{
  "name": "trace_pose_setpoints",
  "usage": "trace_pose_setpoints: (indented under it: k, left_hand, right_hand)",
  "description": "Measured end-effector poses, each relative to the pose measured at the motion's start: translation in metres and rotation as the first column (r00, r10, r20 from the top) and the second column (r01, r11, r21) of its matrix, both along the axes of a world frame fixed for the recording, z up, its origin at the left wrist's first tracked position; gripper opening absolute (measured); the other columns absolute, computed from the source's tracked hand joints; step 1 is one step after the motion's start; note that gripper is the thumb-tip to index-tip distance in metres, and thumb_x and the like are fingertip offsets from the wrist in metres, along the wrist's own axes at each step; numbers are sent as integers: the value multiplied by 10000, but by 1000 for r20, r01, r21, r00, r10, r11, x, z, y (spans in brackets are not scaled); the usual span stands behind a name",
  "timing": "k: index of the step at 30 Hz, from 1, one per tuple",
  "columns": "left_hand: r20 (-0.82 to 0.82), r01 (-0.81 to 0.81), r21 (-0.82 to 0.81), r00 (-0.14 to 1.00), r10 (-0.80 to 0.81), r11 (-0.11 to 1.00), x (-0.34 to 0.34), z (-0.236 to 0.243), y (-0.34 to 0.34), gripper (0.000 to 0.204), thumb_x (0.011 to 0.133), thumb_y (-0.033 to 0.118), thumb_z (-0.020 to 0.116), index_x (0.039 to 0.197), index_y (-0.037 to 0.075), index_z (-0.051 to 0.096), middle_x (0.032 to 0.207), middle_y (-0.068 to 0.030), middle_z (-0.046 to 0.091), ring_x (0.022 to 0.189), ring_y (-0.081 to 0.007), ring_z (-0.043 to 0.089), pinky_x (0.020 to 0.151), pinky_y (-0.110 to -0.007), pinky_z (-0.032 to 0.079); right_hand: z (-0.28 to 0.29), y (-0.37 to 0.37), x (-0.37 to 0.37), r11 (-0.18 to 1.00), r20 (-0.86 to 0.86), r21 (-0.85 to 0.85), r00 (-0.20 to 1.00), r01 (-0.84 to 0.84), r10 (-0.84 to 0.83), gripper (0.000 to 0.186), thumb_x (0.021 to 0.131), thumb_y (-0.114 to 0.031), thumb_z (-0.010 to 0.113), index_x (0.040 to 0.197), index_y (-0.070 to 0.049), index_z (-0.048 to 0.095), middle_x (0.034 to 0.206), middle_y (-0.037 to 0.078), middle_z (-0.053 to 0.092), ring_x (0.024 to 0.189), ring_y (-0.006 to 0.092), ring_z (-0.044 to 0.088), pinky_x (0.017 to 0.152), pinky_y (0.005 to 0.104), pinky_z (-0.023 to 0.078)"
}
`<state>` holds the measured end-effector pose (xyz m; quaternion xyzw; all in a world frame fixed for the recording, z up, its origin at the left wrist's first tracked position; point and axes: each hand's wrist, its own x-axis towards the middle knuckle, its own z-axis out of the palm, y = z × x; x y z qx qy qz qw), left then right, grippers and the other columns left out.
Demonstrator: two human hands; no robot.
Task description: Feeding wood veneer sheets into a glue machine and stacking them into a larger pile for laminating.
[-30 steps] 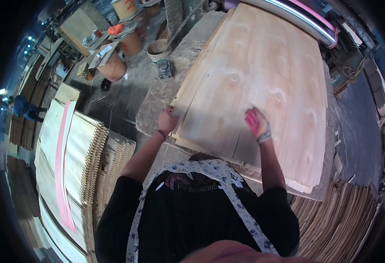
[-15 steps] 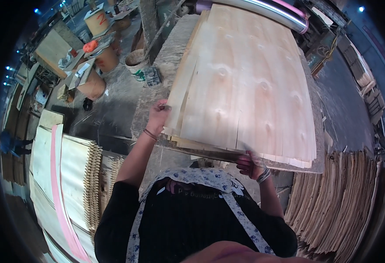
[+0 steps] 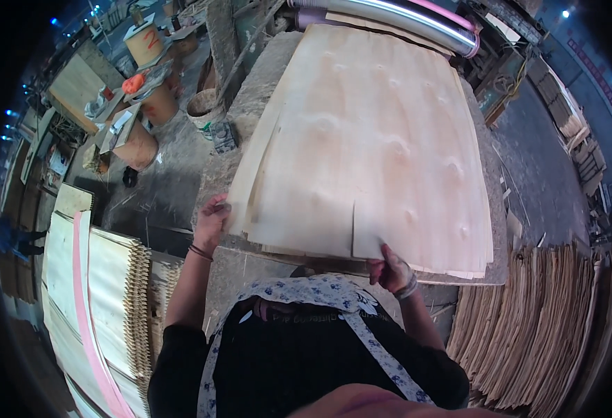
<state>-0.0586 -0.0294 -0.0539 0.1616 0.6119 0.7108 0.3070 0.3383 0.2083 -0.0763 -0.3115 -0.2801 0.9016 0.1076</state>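
A large thin sheet of pale wood veneer (image 3: 369, 139) lies on top of a pile of similar sheets on a grey work table (image 3: 247, 104). My left hand (image 3: 212, 219) grips the sheet's near left corner. My right hand (image 3: 389, 268) pinches its near edge next to a split in the wood. The near edge is lifted slightly off the pile. A long metal roller (image 3: 403, 21) runs along the far end of the sheet.
Stacked veneer sheets with a pink strip (image 3: 87, 299) stand at my left. More veneer stacks (image 3: 550, 320) lie low at my right. Buckets and drums (image 3: 142, 136) sit on the floor at the far left. A person (image 3: 13, 237) stands at the far left edge.
My right hand moved from the top of the sheet to its near edge and took hold. The sheet has slid toward me, and both hands now grip its near edge.
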Motion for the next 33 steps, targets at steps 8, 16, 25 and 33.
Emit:
trace_pose_setpoints:
  k: [8,16,25,33]
  left_hand:
    - [26,-73,-208,996,80,975,26,-8,20,374,809,59,598,1178,85,546,816,-39,656,614,-87,597,511,-207,441]
    - [-279,-202,-404,956,91,892,39,-55,22,411,772,122,640,1171,53,574,814,-78,635,619,-168,578,573,-278,478]
    - [-749,-542,-642,594,-292,542,34,-90,51,496,722,322,664,1148,94,549,1064,-178,571,1001,-369,523,877,-435,430]
    - [-599,-283,-455,799,-55,844,-11,-65,46,282,736,190,684,934,4,608,817,-160,657,751,-267,646,673,-345,507]
  right_hand:
    - [-32,130,-107,996,49,91,999,16,-21,339,874,-492,522,1093,-233,533,865,47,599,626,174,515,538,308,423]
    - [-49,238,-219,952,-2,104,958,287,-288,386,889,-393,529,1194,-163,477,1073,100,603,949,252,584,775,403,483]
    - [-54,162,-161,984,-73,149,994,93,-83,455,912,-301,521,1299,-94,402,1260,122,510,1158,290,491,931,432,418]
    - [-40,40,-32,979,-114,-34,974,-202,197,462,857,-412,580,1176,-80,541,1097,78,611,890,208,584,702,367,472]
